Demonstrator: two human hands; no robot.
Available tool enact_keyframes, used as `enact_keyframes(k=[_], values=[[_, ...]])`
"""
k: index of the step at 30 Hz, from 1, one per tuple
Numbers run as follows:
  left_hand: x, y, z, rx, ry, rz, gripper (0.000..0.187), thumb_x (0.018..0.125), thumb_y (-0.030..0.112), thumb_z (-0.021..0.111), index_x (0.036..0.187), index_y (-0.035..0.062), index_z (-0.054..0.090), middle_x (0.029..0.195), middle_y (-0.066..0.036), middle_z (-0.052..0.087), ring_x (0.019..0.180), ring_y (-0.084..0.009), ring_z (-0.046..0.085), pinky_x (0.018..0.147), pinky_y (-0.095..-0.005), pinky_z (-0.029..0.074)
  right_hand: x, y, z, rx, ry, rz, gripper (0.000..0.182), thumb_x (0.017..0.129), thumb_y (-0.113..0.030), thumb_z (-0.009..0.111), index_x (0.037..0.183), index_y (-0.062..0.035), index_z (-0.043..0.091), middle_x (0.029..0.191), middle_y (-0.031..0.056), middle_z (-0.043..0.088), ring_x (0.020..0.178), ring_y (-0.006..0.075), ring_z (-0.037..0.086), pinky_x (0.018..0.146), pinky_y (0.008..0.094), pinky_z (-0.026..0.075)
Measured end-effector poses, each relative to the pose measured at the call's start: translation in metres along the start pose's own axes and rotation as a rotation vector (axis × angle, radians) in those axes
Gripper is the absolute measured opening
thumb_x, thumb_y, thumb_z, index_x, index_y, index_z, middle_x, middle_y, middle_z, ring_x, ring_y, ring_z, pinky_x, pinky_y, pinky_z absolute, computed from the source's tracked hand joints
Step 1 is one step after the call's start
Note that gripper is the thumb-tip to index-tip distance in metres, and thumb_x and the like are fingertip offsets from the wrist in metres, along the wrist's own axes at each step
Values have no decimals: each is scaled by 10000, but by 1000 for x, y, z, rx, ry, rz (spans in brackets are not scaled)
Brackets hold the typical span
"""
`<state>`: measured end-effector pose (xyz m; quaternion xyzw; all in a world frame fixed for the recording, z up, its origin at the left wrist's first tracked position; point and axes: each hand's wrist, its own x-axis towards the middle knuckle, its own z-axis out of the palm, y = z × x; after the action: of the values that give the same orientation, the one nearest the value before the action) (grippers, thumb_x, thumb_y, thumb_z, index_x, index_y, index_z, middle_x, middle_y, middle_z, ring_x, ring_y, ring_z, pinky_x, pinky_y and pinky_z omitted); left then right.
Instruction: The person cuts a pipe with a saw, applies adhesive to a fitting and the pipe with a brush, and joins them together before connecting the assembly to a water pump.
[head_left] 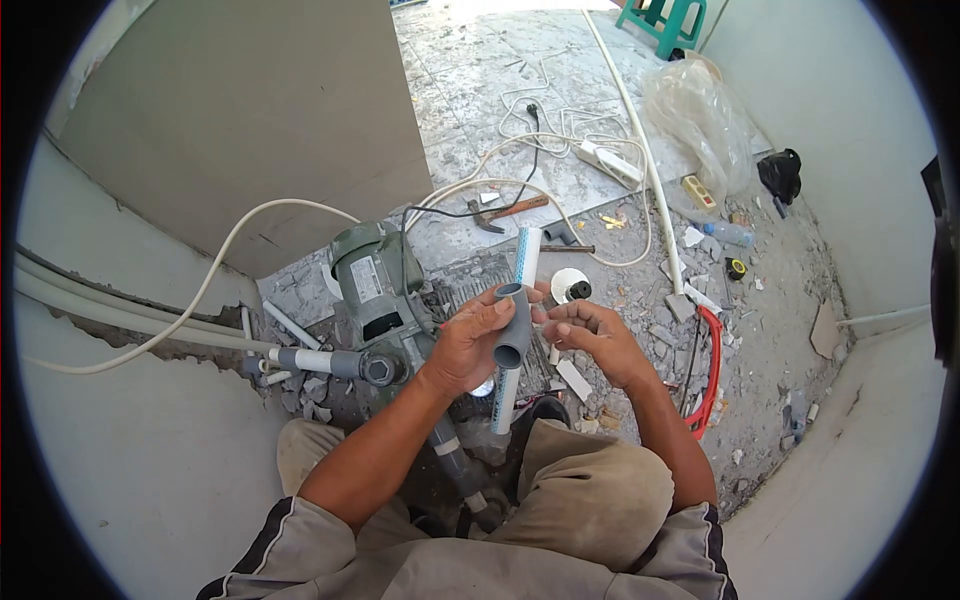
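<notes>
My left hand (467, 342) is wrapped round a short grey PVC pipe fitting (514, 328), its open ends facing up and down. Behind the fitting, a white pipe (527, 254) with blue print shows above and below it. Close at the right of the fitting is my right hand (596, 338), fingers bent and thumb drawn in to the fingertips; whatever sits between them is too small to make out. A green-grey water pump (376, 285) stands by my left forearm, joined to grey and white piping (318, 361).
Rubble covers the floor. A hammer (512, 208), a power strip (608, 163), loose cables and a long white pipe (640, 130) lie ahead. At the right are a red hacksaw (712, 370), a tape measure (736, 268) and a bottle (728, 233). Walls stand at both sides.
</notes>
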<state>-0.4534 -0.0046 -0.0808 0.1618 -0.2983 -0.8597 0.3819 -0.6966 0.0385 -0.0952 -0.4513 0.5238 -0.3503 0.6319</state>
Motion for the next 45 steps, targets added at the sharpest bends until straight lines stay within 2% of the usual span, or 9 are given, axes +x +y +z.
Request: enact_keyframes(k=[2, 5, 11, 17, 19, 20, 24, 32, 45], values=[[7, 3, 14, -51, -11, 52, 492, 1016, 341, 616, 1343, -24, 568, 1528, -179, 453, 1260, -264, 585, 1043, -432, 495, -28, -48, 36, 122, -149, -106, 445, 949, -117, 704, 1340, -14, 518, 1141, 112, 695, 1001, 132, 637, 865, 298, 503], [12, 13, 41, -107, -11, 104, 543, 1032, 372, 599, 1387, -34, 538, 1497, -150, 496, 1313, -288, 556, 1089, -470, 473, -28, -58, 39, 155, -52, -93, 449, 948, -39, 663, 1354, -16, 472, 1084, 88, 683, 970, 128, 629, 869, 293, 494], [6, 36, 72, -128, 55, 172, 595, 1028, 393, 615, 1438, -22, 502, 1419, -131, 572, 1293, -255, 563, 1119, -462, 439, -54, -105, 70, 129, 82, -177, 522, 956, -5, 554, 1439, -24, 358, 1023, 112, 647, 777, 138, 625, 646, 293, 531], [-13, 76, 66, 96, 452, 282, 327, 977, 405, 717, 1097, 107, 662, 972, 33, 673, 886, -73, 590, 755, -277, 450, -79, -125, 49, -271, 462, -357, 445, 976, -42, 556, 1411, -37, 458, 908, 58, 582, 674, 73, 536, 501, 235, 456], [-20, 87, 49, 143, 520, 317, 302, 958, 377, 751, 1063, 110, 657, 947, 30, 679, 826, -74, 603, 683, -256, 455, -95, -139, 54, -305, 503, -379, 427, 988, -61, 595, 1403, -51, 495, 875, 43, 577, 663, 45, 510, 492, 217, 423], [-22, 93, 46, 121, 594, 341, 290, 918, 330, 806, 1015, 114, 639, 896, 29, 679, 739, -74, 602, 587, -238, 431, -104, -145, 57, -365, 544, -391, 406, 975, -62, 649, 1369, -36, 554, 914, 70, 635, 731, 87, 577, 593, 254, 491], [-44, 109, 19, 198, 637, 405, 321, 894, 309, 833, 1016, 86, 638, 895, 13, 681, 737, -72, 602, 591, -240, 452, -124, -158, 75, -741, 547, -526, 353, 938, -57, 702, 1283, -14, 639, 1106, 158, 717, 964, 256, 688, 897, 384, 527], [-85, 131, 15, 360, 440, 563, 325, 914, 201, 814, 1124, 54, 615, 971, -35, 717, 853, -98, 654, 694, -259, 501, -117, -155, 115, -1091, 405, -679, 441, 871, -139, 776, 1292, -90, 654, 857, 141, 620, 732, 347, 629, 641, 449, 488], [-110, 137, 15, 508, 441, 491, 287, 897, 183, 827, 1033, 62, 604, 896, -10, 682, 759, -61, 630, 622, -215, 516, -114, -172, 131, -1299, 263, -609, 468, 859, -163, 785, 1307, -117, 658, 827, 98, 583, 696, 298, 611, 624, 426, 495]])
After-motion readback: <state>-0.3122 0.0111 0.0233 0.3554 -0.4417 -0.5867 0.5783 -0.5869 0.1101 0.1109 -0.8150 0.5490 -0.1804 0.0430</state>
